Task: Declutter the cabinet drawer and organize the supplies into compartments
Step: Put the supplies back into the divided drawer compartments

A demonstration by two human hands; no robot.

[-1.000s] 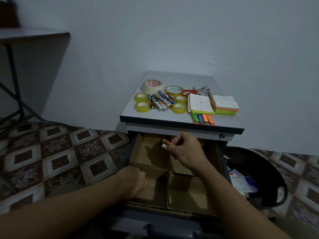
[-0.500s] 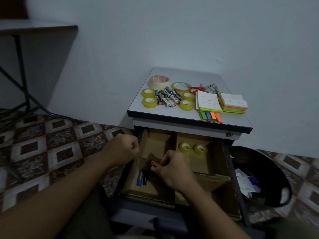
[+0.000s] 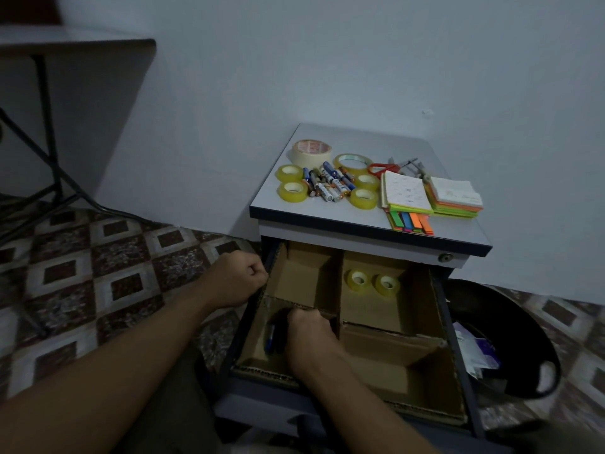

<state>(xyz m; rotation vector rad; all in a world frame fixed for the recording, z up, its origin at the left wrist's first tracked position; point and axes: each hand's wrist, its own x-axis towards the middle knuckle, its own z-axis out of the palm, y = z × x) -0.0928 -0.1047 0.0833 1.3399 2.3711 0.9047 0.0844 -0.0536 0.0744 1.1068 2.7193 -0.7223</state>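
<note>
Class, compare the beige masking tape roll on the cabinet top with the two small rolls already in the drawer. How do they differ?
The masking tape roll is opaque beige; the drawer rolls are translucent yellow. The masking tape roll looks wider and lies flat on the cabinet top; the drawer rolls stand on edge in the far right compartment. All are ring-shaped tape.

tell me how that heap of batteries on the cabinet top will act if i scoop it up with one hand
The batteries are smooth cylinders piled loosely, so some will probably roll or slip free. The tape rolls flanking them may stop strays. Probably heavy for their size.
</note>
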